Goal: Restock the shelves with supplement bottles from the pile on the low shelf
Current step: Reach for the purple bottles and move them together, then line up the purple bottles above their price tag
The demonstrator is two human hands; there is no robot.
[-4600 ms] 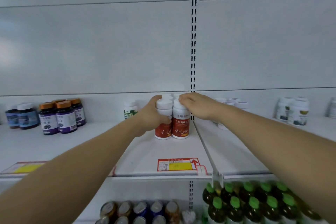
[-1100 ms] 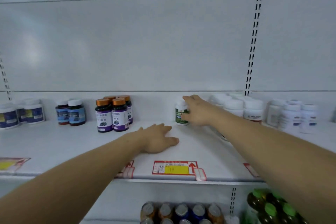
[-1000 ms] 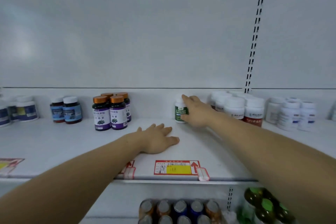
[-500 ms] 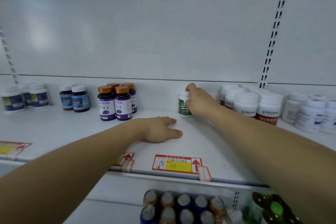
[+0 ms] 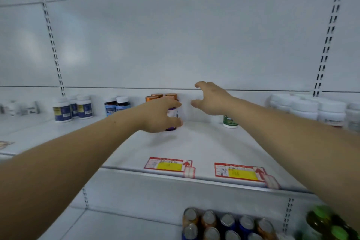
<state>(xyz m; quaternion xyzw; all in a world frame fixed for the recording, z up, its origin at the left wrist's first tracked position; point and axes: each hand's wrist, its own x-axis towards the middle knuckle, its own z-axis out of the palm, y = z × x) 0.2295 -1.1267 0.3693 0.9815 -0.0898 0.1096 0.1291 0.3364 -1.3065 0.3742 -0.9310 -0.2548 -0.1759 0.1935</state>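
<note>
On the white shelf [image 5: 204,148], my left hand [image 5: 159,115] curls round a dark bottle with a purple label [image 5: 172,118] at the front of a group of orange-capped bottles [image 5: 156,96]. Fingers spread and holding nothing, my right hand [image 5: 212,98] hovers just right of that group. A small white bottle with a green label [image 5: 229,122] stands alone behind my right wrist, partly hidden by it.
White-capped bottles with blue labels [image 5: 116,104] and larger white ones [image 5: 73,107] stand further left. A cluster of white bottles [image 5: 311,109] fills the right end. Price tags [image 5: 168,164] sit on the shelf's front edge. Cans [image 5: 218,222] and green-capped bottles [image 5: 331,224] stand below.
My left hand rose from lying flat on the shelf and took hold of the purple-label bottle. My right hand let go of the green-label bottle and moved left, opening. The view shifted left.
</note>
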